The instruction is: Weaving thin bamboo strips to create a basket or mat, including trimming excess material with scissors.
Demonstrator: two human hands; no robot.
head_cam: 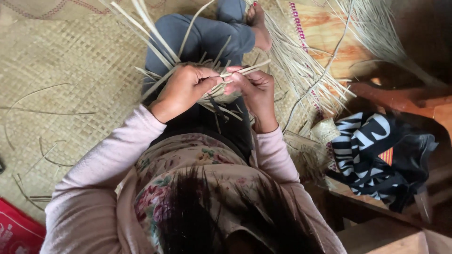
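I sit cross-legged on a woven mat (80, 70) with a small half-woven straw piece (221, 96) over my lap. My left hand (181, 89) grips pale straw strips (155, 35) that fan up and away from the piece. A thin strip (247, 69) is pinched in my right hand (256, 91), close against the left fingers. The woven part is mostly hidden under both hands. My pink sleeves and flowered top fill the lower frame.
A loose bundle of long straw strips (306, 66) lies to the right over a patterned mat edge. A black and white striped cloth (372, 150) lies on wooden boards at right. Stray strips lie on the mat at left. A red item (16, 230) is bottom left.
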